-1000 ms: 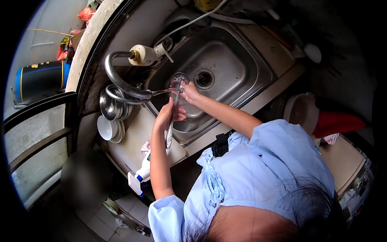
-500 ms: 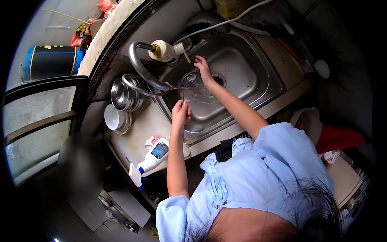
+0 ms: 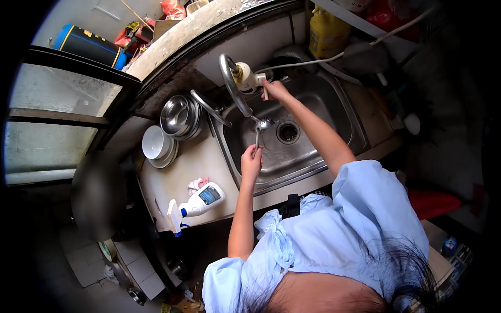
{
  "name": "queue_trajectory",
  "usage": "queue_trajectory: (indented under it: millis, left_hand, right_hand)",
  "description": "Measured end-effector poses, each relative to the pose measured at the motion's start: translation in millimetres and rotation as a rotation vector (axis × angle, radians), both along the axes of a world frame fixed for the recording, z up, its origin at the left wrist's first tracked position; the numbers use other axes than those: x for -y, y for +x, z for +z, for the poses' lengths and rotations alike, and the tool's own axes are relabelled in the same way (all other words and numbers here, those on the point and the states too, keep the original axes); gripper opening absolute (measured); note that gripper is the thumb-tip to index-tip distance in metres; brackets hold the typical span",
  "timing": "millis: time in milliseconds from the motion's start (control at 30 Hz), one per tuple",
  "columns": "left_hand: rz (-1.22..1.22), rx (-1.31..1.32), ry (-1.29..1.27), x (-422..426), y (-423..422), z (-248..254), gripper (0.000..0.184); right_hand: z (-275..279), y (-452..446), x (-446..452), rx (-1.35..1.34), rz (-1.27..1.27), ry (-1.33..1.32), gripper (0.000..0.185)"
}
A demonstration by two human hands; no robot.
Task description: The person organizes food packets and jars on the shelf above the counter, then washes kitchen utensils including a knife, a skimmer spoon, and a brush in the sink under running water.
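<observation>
My left hand (image 3: 251,163) is closed around the handle of a metal spoon (image 3: 264,124). The spoon's shiny bowl points away from me, just below the mouth of the curved faucet spout (image 3: 228,78), over the steel sink (image 3: 334,112). At the far side of the sink, my right hand (image 3: 275,91) grips the lever of the white faucet body (image 3: 246,79). Whether water is still running from the spout is hard to make out. The round drain (image 3: 288,132) lies uncovered between my two arms.
Stacked metal bowls (image 3: 176,116) and white bowls (image 3: 155,142) stand on the counter left of the sink. Nearer me lie a white spray bottle (image 3: 204,199) and a pink cloth (image 3: 197,184). A yellow jug (image 3: 327,32) stands behind the sink, beside a pale hose (image 3: 360,49).
My right hand has gone from open above the sink to gripping the faucet lever. The spoon has stayed under the spout in my left hand. The view has shifted.
</observation>
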State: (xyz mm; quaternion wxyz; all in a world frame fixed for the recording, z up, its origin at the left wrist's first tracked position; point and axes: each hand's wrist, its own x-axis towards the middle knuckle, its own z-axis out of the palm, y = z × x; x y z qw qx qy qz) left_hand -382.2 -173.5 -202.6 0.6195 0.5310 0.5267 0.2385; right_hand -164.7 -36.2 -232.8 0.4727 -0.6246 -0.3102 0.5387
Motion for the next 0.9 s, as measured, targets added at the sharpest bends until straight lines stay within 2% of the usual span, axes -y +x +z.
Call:
queue_trajectory:
  millis: [33, 100, 133, 167, 200, 233, 267, 333, 367, 433, 500, 533, 567, 667, 700, 733, 767, 833, 900]
  left_hand:
    - [-0.036, -0.130, 0.135, 2.4, -1.8, -2.5, 0.019]
    - [-0.103, -0.493, 0.536, 7.4, -4.5, 0.0, 0.021]
    - [-0.160, -0.705, 0.481, 14.8, -4.4, 15.7, 0.021]
    - [-0.258, -0.832, 0.513, 19.5, -1.7, 32.8, 0.019]
    - [-0.355, -0.905, 0.544, 18.0, -5.7, 32.2, 0.018]
    - [-0.469, -0.987, 0.560, 13.3, -10.7, 25.9, 0.016]
    - [-0.565, -1.011, 0.597, 12.8, -8.5, 31.3, 0.015]
    - [-0.716, -1.038, 0.606, 7.7, 0.1, 37.1, 0.014]
    - [-0.719, -0.994, 0.660, 9.2, 3.8, 39.0, 0.014]
    - [-0.744, -0.892, 0.702, 9.3, 10.7, 48.3, 0.014]
    - [-0.806, -0.893, 0.730, 6.6, 17.6, 45.7, 0.014]
    - [-0.801, -0.842, 0.775, 4.4, 19.7, 42.8, 0.014]
    - [-0.814, -0.857, 0.816, 0.3, 25.2, 41.2, 0.014]
    - [-0.927, -0.854, 0.891, -6.5, 36.3, 60.2, 0.014]
    - [-0.900, -0.738, 1.107, -8.8, 37.6, 61.8, 0.013]
    - [-0.864, -0.613, 1.317, -10.6, 39.7, 68.7, 0.012]
    - [-0.861, -0.599, 1.341, -11.6, 42.3, 77.5, 0.012]
    - [-0.663, -0.212, 1.494, -5.2, 43.7, 109.7, 0.017]
    - [-0.614, -0.105, 1.487, -4.1, 43.8, 122.9, 0.022]
  right_hand:
    - [1.3, 1.4, 0.0, -0.200, -0.012, -0.062, 0.051]
    - [5.6, 10.8, 2.2, -0.054, 0.060, -0.101, 0.050]
    - [12.3, 4.9, 8.4, 0.199, 0.124, -0.192, 0.050]
    - [35.2, -8.3, 40.2, 0.825, -0.019, -0.100, 0.044]
    - [40.5, -19.1, 67.1, 1.129, 0.111, 0.034, 0.036]
    - [41.2, -29.9, 85.1, 1.274, 0.404, 0.137, 0.031]
    - [43.7, -36.6, 107.7, 1.189, 0.602, 0.379, 0.033]
    - [15.7, -48.1, 138.2, 0.746, 0.901, 0.815, 0.041]
    - [17.3, -53.1, 151.9, 0.778, 1.077, 0.784, 0.043]
    - [15.7, -52.6, 172.8, 0.446, 0.978, 0.544, 0.038]
    - [26.0, -41.1, 169.8, 0.652, 1.047, 0.295, 0.029]
    - [25.3, -36.9, 171.8, 0.682, 0.930, 0.401, 0.019]
    - [24.9, -30.4, 171.7, 0.637, 0.929, 0.279, 0.014]
    - [6.7, -22.2, 171.8, 0.729, 0.799, 0.246, 0.014]
    - [37.6, -25.6, 182.2, 0.889, 0.790, 0.210, 0.012]
    - [16.8, -22.0, 182.9, 0.870, 0.611, 0.388, 0.012]
    - [-3.7, -17.9, 181.9, 0.844, 0.434, 0.565, 0.013]
    - [17.9, -14.5, 190.7, 0.814, 0.380, 0.474, 0.018]
    - [37.5, -6.4, 202.8, 0.808, 0.345, 0.306, 0.019]
